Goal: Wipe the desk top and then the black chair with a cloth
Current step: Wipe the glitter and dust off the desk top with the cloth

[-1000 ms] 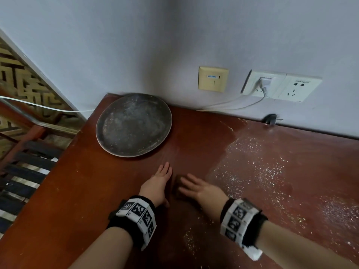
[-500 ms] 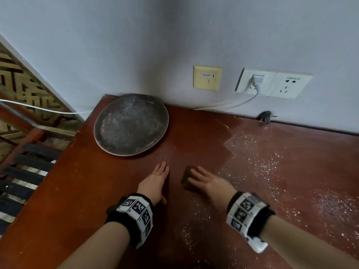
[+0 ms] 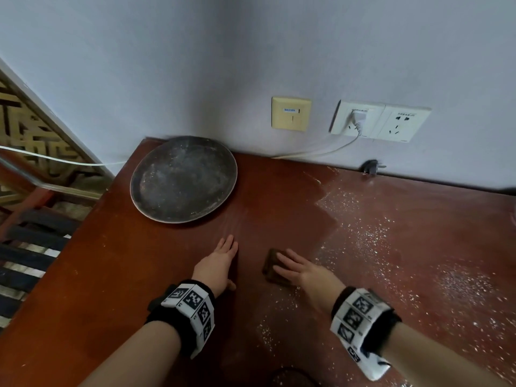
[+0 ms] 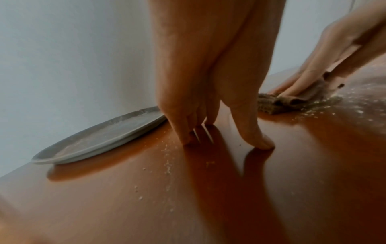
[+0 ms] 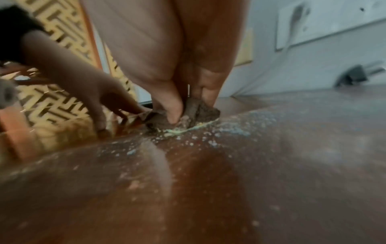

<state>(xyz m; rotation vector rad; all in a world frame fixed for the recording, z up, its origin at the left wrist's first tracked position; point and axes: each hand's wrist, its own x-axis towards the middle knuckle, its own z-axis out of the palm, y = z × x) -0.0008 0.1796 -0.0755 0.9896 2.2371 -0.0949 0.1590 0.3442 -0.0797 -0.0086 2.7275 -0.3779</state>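
The red-brown desk top (image 3: 111, 275) carries white powder (image 3: 363, 241) over its right half; the left half looks wiped. My left hand (image 3: 217, 261) lies flat on the desk with fingers straight, its fingertips (image 4: 259, 143) touching the wood. My right hand (image 3: 301, 270) presses a small folded dark brown cloth (image 3: 269, 265) onto the desk with straight fingers, at the edge of the powder. A ridge of powder lies against the cloth (image 5: 200, 109). A gap of bare wood separates the cloth (image 4: 277, 105) from the left hand.
A round grey dusty plate (image 3: 183, 178) sits at the desk's back left corner. Wall sockets (image 3: 379, 122) hold a white plug and cable; a loose black plug (image 3: 370, 166) lies at the wall. Dark slats (image 3: 33, 247) show beyond the left edge.
My right hand has slid the cloth to the right, away from the left hand and toward the powder. The left hand has stayed flat in place.
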